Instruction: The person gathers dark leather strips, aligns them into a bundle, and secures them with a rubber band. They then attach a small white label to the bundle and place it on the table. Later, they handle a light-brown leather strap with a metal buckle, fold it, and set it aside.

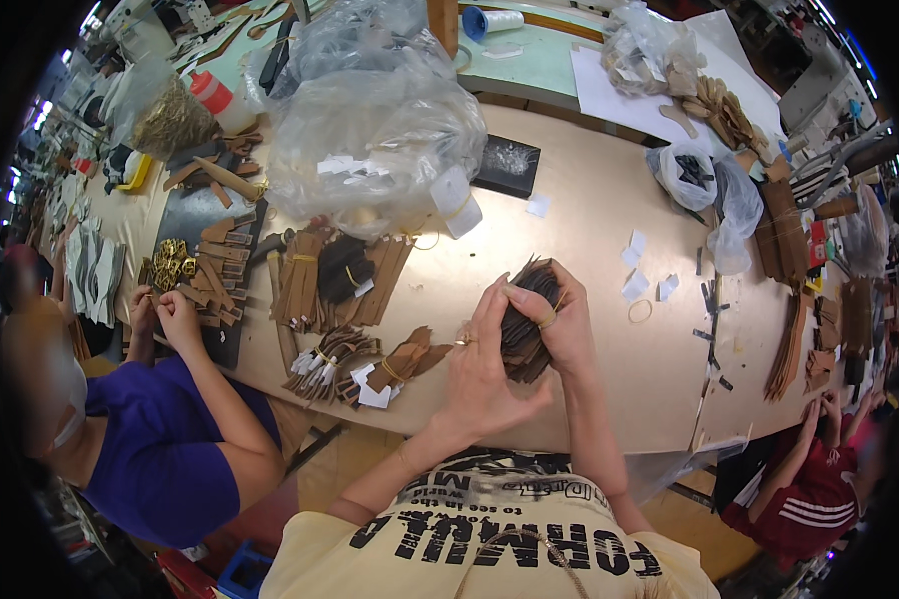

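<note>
Over the near middle of the table, both hands are at a thick bundle of dark brown leather strips (525,344) with a yellowish rubber band around it. My right hand (572,327) grips its right side, thumb across the upper part. Against the left side press the fingers of my left hand (479,374), its thumb sticking out below the bundle. Left of my hands lie a brown strip bundle with a rubber band (405,361), a bundle with white ends (332,364) and longer brown strips (302,280).
A large clear plastic bag (375,130) fills the back left, with a black block (507,165) beside it. White paper slips (634,285) and a loose rubber band (640,311) lie to the right. A co-worker in purple (175,449) works at left, another in dark red (799,499) at right.
</note>
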The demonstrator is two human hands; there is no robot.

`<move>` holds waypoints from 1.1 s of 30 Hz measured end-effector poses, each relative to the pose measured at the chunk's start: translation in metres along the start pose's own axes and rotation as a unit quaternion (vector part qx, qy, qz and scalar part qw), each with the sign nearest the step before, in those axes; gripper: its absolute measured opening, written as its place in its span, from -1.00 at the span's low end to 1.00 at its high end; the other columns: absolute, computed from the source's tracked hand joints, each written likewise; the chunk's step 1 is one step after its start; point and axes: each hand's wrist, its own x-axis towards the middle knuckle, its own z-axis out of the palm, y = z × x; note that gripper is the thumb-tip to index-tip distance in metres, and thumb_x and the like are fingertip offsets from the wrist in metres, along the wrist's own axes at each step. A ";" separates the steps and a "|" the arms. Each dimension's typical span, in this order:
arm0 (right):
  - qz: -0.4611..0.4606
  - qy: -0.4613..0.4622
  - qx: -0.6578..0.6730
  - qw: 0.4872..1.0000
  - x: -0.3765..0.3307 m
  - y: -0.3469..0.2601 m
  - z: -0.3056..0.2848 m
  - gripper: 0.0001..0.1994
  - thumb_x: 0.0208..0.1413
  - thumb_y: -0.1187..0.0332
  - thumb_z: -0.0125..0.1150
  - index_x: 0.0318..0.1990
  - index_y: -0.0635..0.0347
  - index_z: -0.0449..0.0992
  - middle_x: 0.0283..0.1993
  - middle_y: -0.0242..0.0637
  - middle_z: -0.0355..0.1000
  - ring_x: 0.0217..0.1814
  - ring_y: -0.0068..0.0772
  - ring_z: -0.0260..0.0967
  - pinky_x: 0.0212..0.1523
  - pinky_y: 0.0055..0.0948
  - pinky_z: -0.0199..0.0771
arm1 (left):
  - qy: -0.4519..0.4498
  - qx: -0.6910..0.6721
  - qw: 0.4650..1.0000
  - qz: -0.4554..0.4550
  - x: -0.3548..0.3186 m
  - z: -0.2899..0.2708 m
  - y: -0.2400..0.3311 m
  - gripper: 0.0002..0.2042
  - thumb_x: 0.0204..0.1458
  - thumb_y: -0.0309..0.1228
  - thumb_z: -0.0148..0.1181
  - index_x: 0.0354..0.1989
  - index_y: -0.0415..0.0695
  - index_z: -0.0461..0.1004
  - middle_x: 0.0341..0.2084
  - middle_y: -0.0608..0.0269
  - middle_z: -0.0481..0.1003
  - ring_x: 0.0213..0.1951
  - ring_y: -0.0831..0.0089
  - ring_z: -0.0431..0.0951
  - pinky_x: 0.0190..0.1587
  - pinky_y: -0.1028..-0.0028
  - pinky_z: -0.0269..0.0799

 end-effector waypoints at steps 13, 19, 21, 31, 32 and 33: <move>0.067 -0.304 -0.227 0.923 -0.059 -0.023 -0.021 -0.70 -0.07 0.27 0.43 -0.28 0.27 0.49 -0.44 -0.27 0.51 -0.40 -0.51 0.46 -0.32 -0.48 0.45 | -0.374 -0.590 0.618 -0.361 -0.027 -0.029 -0.014 -0.20 -0.21 -0.56 0.47 0.23 -0.18 0.10 0.04 0.19 0.31 0.15 0.42 0.31 0.19 0.41 0.27; 0.029 -0.199 -0.349 0.915 -0.096 -0.023 -0.019 -0.60 0.00 0.07 0.36 -0.10 0.13 0.51 -0.22 -0.12 0.51 -0.14 -0.15 0.44 -0.05 -0.24 0.41 | -0.445 -0.510 0.569 -0.467 -0.042 -0.013 -0.002 -0.58 -0.11 -0.59 0.38 -0.03 -0.21 0.41 -0.16 0.27 0.48 -0.10 0.50 0.50 -0.06 0.47 0.47; 0.042 -0.175 -0.371 0.911 -0.105 -0.024 -0.019 -0.55 0.03 0.03 0.33 -0.02 0.08 0.50 -0.06 -0.07 0.46 0.06 -0.06 0.34 0.09 -0.15 0.32 | -0.463 -0.460 0.590 -0.475 -0.041 -0.012 0.001 -0.63 -0.08 -0.54 0.38 -0.06 -0.21 0.44 -0.19 0.27 0.50 -0.10 0.51 0.50 -0.05 0.45 0.46; -0.083 -0.073 -0.366 0.924 -0.111 -0.016 -0.027 -0.60 0.27 0.06 0.02 0.11 0.11 0.43 0.21 -0.05 0.31 0.29 0.02 0.15 0.27 -0.12 0.14 | -0.467 -0.478 0.642 -0.376 -0.053 -0.004 0.010 -0.58 0.07 -0.34 0.30 0.07 -0.22 0.38 -0.04 0.22 0.46 0.03 0.48 0.42 0.08 0.43 0.35; -0.080 -0.075 -0.332 0.937 -0.110 -0.015 -0.028 -0.59 0.30 0.06 -0.03 0.11 0.14 0.42 0.21 -0.06 0.32 0.28 0.00 0.17 0.27 -0.14 0.14 | -0.463 -0.485 0.642 -0.371 -0.052 -0.003 0.011 -0.58 0.09 -0.33 0.28 0.08 -0.23 0.37 -0.03 0.22 0.46 0.04 0.48 0.41 0.09 0.43 0.34; -0.091 -0.055 -0.304 0.947 -0.108 -0.014 -0.029 -0.57 0.31 0.03 -0.07 0.11 0.16 0.41 0.20 -0.07 0.33 0.27 -0.02 0.19 0.26 -0.17 0.14 | -0.468 -0.477 0.645 -0.372 -0.051 -0.002 0.013 -0.57 0.10 -0.31 0.27 0.09 -0.24 0.36 -0.01 0.22 0.45 0.05 0.48 0.40 0.10 0.42 0.33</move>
